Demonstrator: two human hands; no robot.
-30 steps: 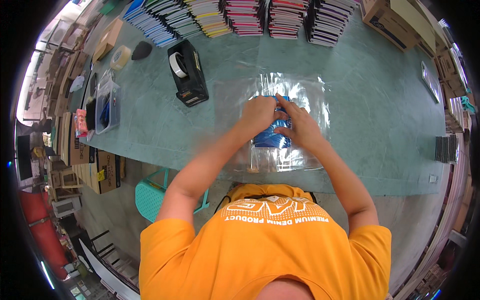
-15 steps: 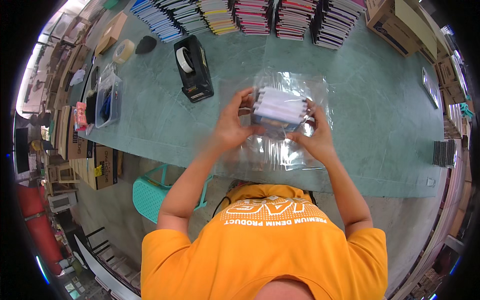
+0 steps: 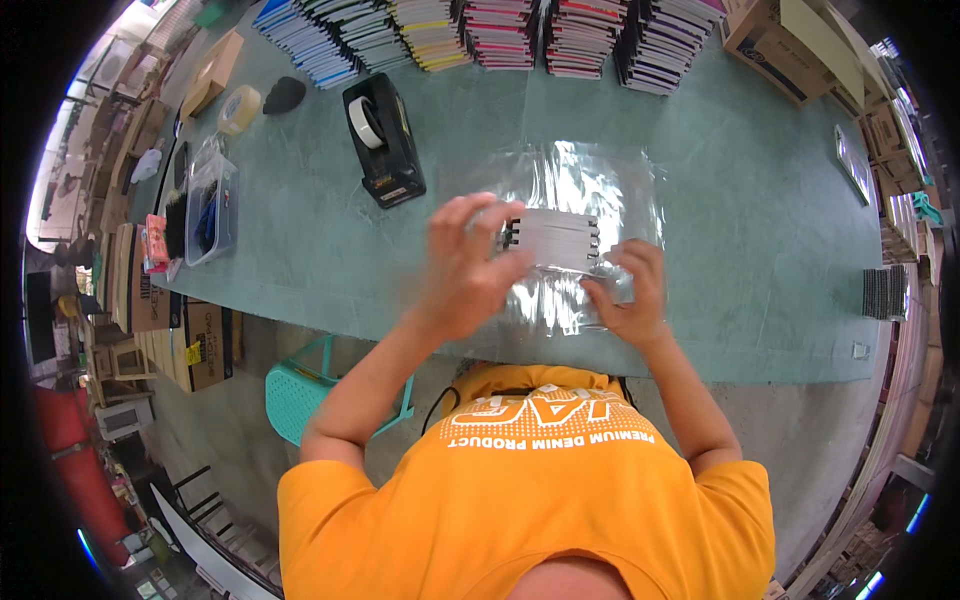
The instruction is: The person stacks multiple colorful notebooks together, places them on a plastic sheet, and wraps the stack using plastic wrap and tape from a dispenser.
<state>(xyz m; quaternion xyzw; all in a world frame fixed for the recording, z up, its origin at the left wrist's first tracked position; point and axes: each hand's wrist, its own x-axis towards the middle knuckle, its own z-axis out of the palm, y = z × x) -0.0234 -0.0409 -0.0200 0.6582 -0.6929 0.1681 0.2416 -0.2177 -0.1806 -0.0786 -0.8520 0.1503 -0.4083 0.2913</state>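
Observation:
A stack of small notebooks (image 3: 556, 240) with white page edges and dark marks at both ends lies on a shiny clear plastic sheet (image 3: 570, 318). At its left end is my left hand (image 3: 470, 262), blurred by motion, with thumb and fingers apart. Whether its fingertips touch the stack is unclear. My right hand (image 3: 634, 292) is beside the right end, its thumb low on the plastic and its fingers spread from it. Neither hand grips the stack.
A black tape dispenser (image 3: 385, 145) stands left of the sheet. Further left are a tape roll (image 3: 240, 108) and a clear plastic bin (image 3: 215, 215). Rows of coloured notebooks (image 3: 500, 35) line the far edge, with a cardboard box (image 3: 775, 50) at far right. A turquoise stool (image 3: 300, 400) stands below.
The notebook stack went from being held tilted between both hands to lying on the plastic sheet. Both hands have loosened from it, the left drawing slightly leftward.

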